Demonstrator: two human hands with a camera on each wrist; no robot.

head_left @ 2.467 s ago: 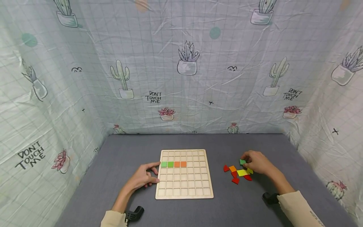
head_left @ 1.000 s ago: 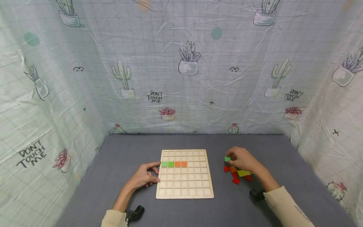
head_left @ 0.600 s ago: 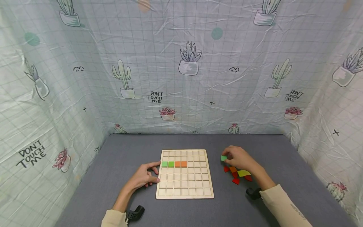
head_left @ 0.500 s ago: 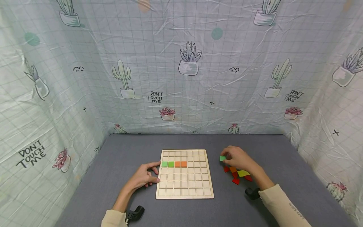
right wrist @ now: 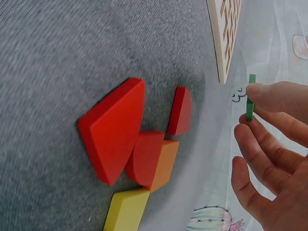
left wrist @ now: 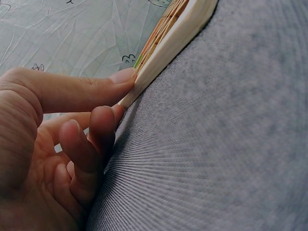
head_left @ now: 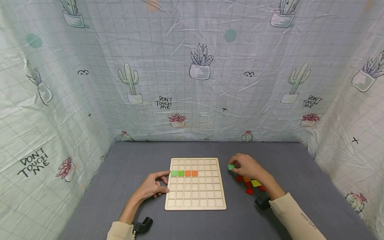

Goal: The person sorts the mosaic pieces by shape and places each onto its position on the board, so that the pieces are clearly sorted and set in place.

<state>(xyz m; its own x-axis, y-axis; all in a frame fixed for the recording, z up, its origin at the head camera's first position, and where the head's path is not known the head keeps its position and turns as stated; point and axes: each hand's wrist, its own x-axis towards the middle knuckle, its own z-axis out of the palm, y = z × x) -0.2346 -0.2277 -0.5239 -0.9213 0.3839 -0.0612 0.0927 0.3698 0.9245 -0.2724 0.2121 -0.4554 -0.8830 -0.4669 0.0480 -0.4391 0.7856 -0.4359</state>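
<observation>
My right hand (head_left: 247,165) pinches a green square tile (right wrist: 250,98) between thumb and fingers. It stands just right of the pale wooden grid board (head_left: 195,196), and the right wrist view has the tile clear of the table. Along the board's left edge, my left hand (head_left: 150,186) touches with thumb and index finger held apart, while its other fingers bend loosely beneath. One row of the board carries two green squares (head_left: 177,173) and two orange squares (head_left: 191,173), side by side from the left edge.
Below my right hand lies a loose group of pieces: several red ones (right wrist: 115,132), an orange piece (right wrist: 164,166) and a yellow piece (right wrist: 126,209). The grey table (head_left: 192,226) meets a patterned cloth (head_left: 192,86) at the back and sides.
My right hand has carried the green tile leftward from the loose pieces to near the board's right side. My left hand has stayed at the board's edge.
</observation>
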